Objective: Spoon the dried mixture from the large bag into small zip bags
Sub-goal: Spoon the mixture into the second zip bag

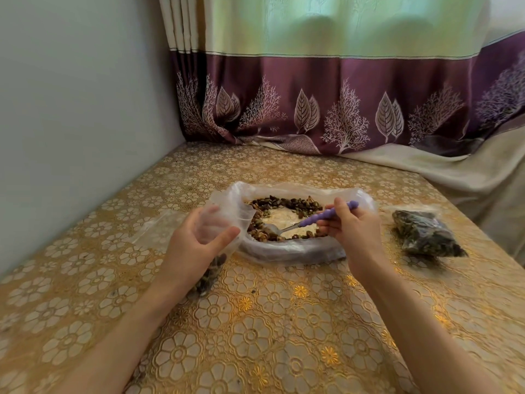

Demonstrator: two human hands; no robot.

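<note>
The large clear bag [295, 251] lies open on the table, with the dried brown mixture [287, 204] ringed inside it. My right hand [350, 226] grips the purple handle of a spoon [321, 217], whose metal bowl dips into the mixture at the bag's left side. My left hand [196, 243] holds a small zip bag [224, 220] open by its mouth, right at the large bag's left rim. Some mixture sits in the bottom of this small bag, below my wrist.
A filled small zip bag [426, 234] lies to the right of the large bag. Empty clear bags [156, 228] lie flat to the left. The table [284, 322] has a gold floral cover, with a wall on the left and a curtain [341, 103] behind.
</note>
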